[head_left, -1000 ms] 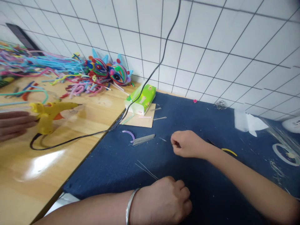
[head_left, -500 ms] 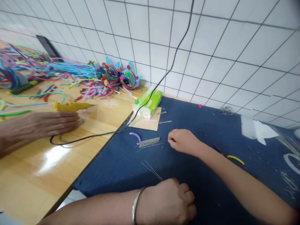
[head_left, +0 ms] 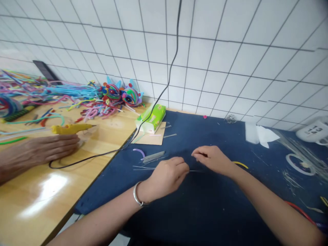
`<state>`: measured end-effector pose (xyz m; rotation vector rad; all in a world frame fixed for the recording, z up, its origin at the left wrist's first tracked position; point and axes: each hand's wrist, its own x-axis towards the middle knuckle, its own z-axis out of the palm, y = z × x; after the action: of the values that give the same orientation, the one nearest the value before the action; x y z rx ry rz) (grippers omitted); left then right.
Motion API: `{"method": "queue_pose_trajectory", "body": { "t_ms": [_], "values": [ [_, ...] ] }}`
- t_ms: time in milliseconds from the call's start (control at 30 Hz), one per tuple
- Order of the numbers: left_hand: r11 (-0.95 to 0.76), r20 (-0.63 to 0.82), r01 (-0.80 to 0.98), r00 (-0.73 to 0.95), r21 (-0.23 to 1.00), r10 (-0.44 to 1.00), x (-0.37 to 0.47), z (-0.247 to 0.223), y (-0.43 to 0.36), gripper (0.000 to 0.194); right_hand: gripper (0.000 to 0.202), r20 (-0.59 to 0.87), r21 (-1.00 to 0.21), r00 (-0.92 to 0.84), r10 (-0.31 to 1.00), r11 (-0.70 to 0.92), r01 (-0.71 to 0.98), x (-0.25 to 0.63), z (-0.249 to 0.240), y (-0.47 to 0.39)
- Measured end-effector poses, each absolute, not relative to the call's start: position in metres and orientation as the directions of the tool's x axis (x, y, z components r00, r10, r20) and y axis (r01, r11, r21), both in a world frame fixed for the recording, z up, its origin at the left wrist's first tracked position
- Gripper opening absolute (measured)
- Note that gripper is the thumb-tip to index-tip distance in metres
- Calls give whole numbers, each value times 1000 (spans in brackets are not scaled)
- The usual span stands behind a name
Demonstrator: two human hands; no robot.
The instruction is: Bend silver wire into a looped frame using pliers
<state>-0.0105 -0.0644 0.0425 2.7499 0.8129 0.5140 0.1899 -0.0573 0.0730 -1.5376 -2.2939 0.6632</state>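
Thin wires (head_left: 143,168) are gripped in my left hand (head_left: 170,173), which wears a silver bangle; they stick out on both sides of the fist. Just to its right, my right hand (head_left: 211,158) has its fingers pressed together above the blue mat (head_left: 179,212); whatever it may hold is too small to make out. Behind my left hand lies a bundle of cut wires (head_left: 153,157), beside a purple curved strip (head_left: 139,153). Yellow-handled pliers (head_left: 240,164) are partly hidden behind my right forearm.
Another person's hand (head_left: 61,147) rests by a yellow glue gun (head_left: 71,128) on the wooden table. A black cord (head_left: 169,73) hangs across to the green tissue pack (head_left: 153,118). A white mug (head_left: 312,131) stands at right; colourful pipe cleaners (head_left: 74,90) lie at left.
My left hand has moved forward and turned, and the wires in it now point sideways. My right hand is now closer to it. The view has shifted right.
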Motion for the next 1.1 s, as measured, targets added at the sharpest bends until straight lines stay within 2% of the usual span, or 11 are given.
{"method": "queue_pose_trajectory", "body": {
  "t_ms": [100, 200, 333, 433, 500, 633, 800, 1100],
  "values": [
    [-839, 293, 498, 787, 218, 543, 2, 58, -61, 22, 29, -8, -582, -285, 958, 227, 780, 217, 84, -86],
    [-880, 276, 470, 839, 68, 469, 25, 75, -62, 19, 28, 101, -517, -307, 946, 314, 797, 232, 85, -106],
    [-915, 254, 392, 899, -97, 358, 65, 92, -65, 16, 20, 212, -231, -336, 918, 381, 895, 249, 81, -120],
    [-919, 245, 334, 928, -210, 281, 95, 98, -64, 15, 20, 256, -19, -302, 918, 317, 948, 266, 83, -123],
    [-914, 248, 311, 936, -260, 248, 111, 100, -63, 15, 19, 276, 51, -273, 922, 269, 962, 276, 84, -123],
    [-909, 253, 297, 941, -292, 226, 126, 97, -58, 13, 15, 273, 30, -207, 939, 206, 978, 287, 78, -117],
    [-916, 242, 297, 942, -271, 234, 124, 86, -48, 14, 16, 278, 8, -200, 940, 206, 979, 290, 63, -109],
    [-872, 252, 431, 893, -233, 374, 84, 84, -4, 15, 15, 250, 29, -159, 955, 156, 987, 302, 58, -99]
  ]
}}
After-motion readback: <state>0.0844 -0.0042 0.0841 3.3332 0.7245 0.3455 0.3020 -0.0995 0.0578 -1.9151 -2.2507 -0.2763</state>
